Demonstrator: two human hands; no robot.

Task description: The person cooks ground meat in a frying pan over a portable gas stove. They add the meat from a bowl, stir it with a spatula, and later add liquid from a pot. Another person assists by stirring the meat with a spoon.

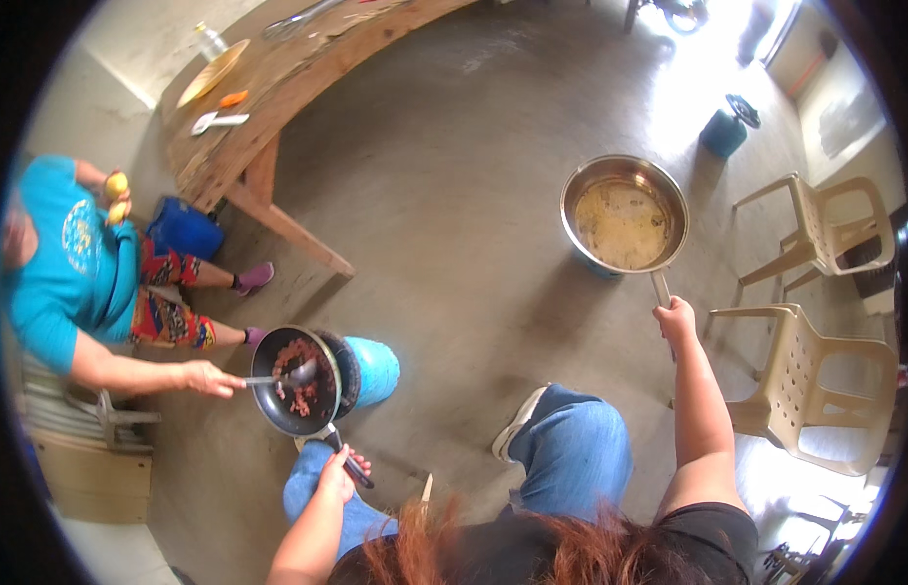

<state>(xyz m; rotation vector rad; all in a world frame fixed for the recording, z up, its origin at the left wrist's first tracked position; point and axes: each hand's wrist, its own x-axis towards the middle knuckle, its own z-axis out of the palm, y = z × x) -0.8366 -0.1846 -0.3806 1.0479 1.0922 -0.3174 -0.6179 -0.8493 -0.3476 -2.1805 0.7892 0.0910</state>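
Observation:
My left hand (pixel 339 472) grips the black handle of a dark frying pan (pixel 275 414), which rests on a blue cylindrical stove (pixel 377 371). Small reddish-brown pieces of food (pixel 300 402) lie in this pan. A co-worker's hand (pixel 214 379) reaches in from the left, holding a metal ladle (pixel 302 374) among the pieces. Out to the right, my right hand (pixel 675 319) is closed around the metal handle of a wide steel pan (pixel 675 216). Yellowish clear liquid (pixel 622 223) covers its bottom. Below that pan, part of a blue base (pixel 600 268) shows; whether they touch is unclear.
The co-worker (pixel 74 256) sits at left, with yellow items (pixel 116 186) in the other hand. A wooden table (pixel 308 88) stands behind a blue plastic container (pixel 185 228). Beige plastic chairs (pixel 783 373) line the right side; a teal canister-shaped object (pixel 723 133) stands beyond.

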